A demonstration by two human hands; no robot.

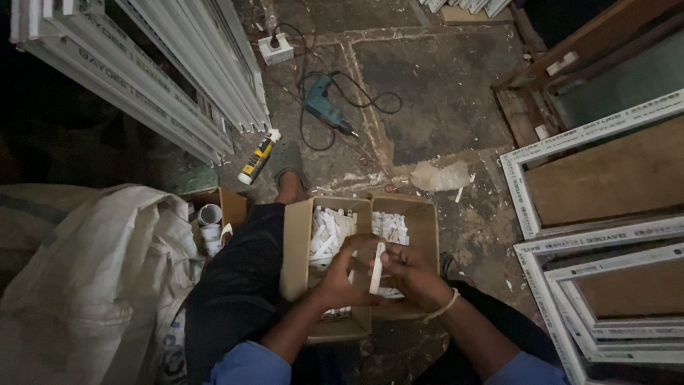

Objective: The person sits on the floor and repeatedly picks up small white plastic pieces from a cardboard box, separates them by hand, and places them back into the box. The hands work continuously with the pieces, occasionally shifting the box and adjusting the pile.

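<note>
Fingers (356, 246) of both hands pinch a white plastic piece (376, 269) above a cardboard box (296, 246).

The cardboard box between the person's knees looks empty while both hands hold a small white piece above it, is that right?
Not quite. The head view shows the cardboard box filled with many small white plastic pieces, not empty. The rest holds: the left hand and right hand hold one small white piece above it.
</note>
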